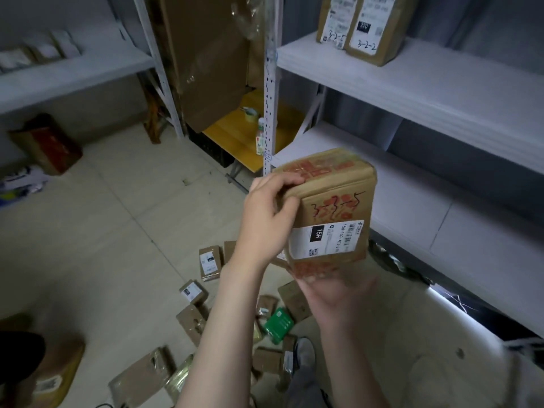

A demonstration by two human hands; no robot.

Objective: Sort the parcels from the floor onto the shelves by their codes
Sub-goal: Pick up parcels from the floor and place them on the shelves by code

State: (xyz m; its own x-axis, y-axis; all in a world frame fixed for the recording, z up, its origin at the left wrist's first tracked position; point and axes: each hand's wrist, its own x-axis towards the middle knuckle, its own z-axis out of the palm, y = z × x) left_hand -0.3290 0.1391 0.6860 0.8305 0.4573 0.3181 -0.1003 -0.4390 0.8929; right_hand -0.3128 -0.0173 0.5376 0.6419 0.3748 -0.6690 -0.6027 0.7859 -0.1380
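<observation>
The white shelves (441,92) are filling my right side, and their lower boards are lying bare behind what I am holding. The tiled floor (103,231) is spreading out to my left. A tall cardboard sheet (206,54) is leaning upright in the gap between those shelves and the left shelf (73,75), with a yellow table (235,134) sitting low just behind it.

I am holding a brown box (332,201) up in the air in front of the lower shelf board, its white label facing me. My left hand (268,219) is gripping its upper left corner, fingers curling over the top edge and thumb lying on the front. My right hand (332,295) is cupping the bottom end from below; its fingers are blurring behind the box.

Two parcels (374,28) marked 3-2-5 and 3-2-2 are standing side by side on the upper board. More small parcels (209,262) are lying scattered on the floor below my arms, a green packet (278,322) among them.
</observation>
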